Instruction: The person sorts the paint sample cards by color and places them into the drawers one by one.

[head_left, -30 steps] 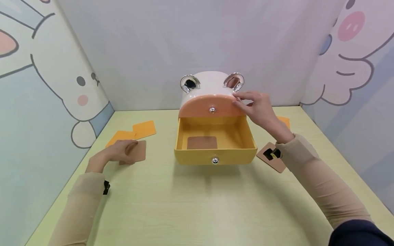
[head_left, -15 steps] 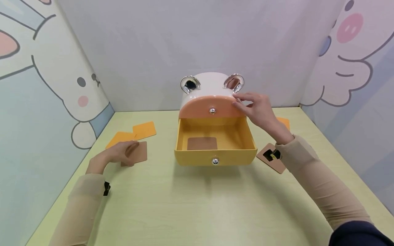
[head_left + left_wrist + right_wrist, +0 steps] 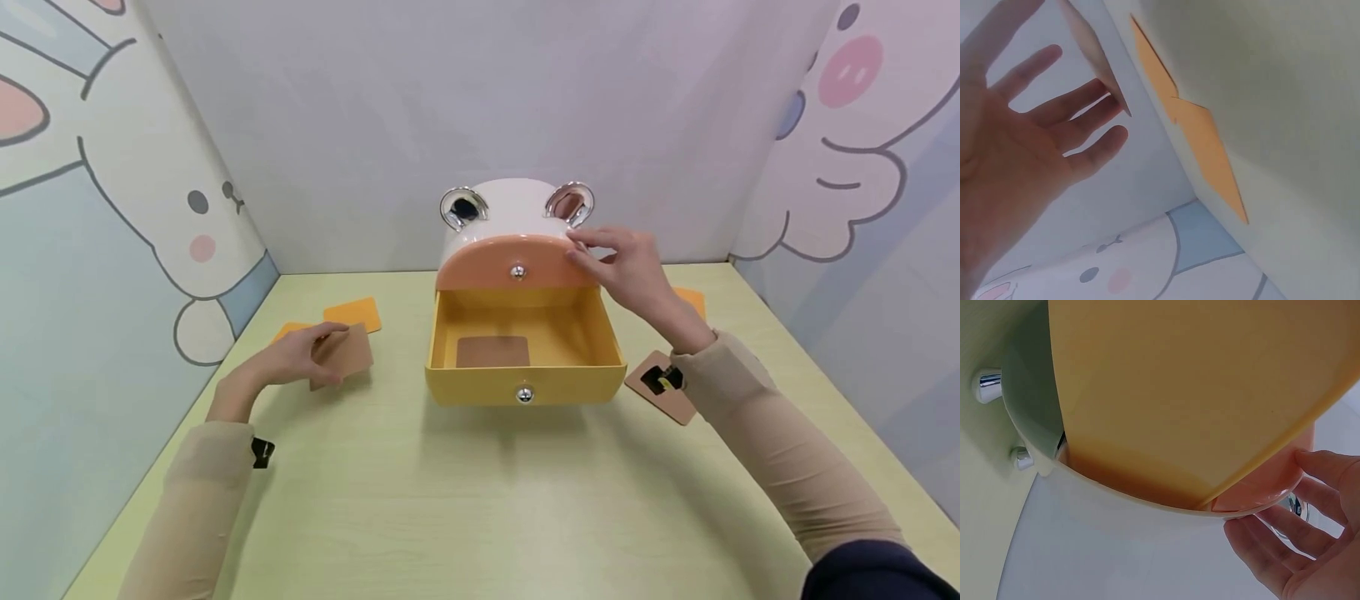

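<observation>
In the head view my left hand pinches a brown card by its left side, tilted just above the table. The left wrist view shows that card edge-on at the fingers. My right hand grips the right upper edge of a frog-shaped drawer box; in the right wrist view its thumb lies on the orange upper drawer and its fingers on the white shell. The yellow lower drawer is pulled out. Inside it lies another brown card.
Two orange cards lie behind the left hand. Right of the box are a brown card and an orange card, both partly covered by the right arm. Walls with cartoon animals enclose the table's sides and back.
My left hand has raised the brown card off the table and moved it slightly right and away. The right hand stays on the box, and the lower drawer has not moved.
</observation>
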Demonstrator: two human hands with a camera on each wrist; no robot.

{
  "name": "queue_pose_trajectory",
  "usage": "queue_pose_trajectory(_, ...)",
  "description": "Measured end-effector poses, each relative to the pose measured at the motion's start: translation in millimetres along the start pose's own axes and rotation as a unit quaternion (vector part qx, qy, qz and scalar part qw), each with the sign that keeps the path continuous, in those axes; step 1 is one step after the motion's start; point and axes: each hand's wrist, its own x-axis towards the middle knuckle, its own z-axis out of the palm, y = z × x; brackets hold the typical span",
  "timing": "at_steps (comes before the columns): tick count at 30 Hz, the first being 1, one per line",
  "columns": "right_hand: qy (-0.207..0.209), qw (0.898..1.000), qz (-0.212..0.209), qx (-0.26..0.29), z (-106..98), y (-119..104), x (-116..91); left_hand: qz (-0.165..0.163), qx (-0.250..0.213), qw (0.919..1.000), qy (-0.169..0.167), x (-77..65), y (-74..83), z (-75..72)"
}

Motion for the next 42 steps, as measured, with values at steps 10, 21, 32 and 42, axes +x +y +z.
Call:
queue_pose_trajectory(10,0.001,1.000,-0.002,-0.002,-0.6,0.1,1.7,0.044,0.017,0.9984,0.032,-3.0,36.4,-19.7)
queue_pose_trajectory(21,-0.003,1.000,0.001,-0.004,-1.5,1.6,1.7,0.104,0.028,0.9922,0.063,-3.4,75.6,-32.8)
queue_pose_trajectory(32,-0.003,1.000,-0.003,-0.005,-0.4,2.3,1.5,0.130,0.032,0.9886,0.069,-6.8,114.1,-38.3)
queue_pose_trajectory(42,-0.007,1.000,0.006,-0.004,0.1,1.7,0.9,0.158,0.042,0.9852,0.052,-8.5,144.8,-39.0)
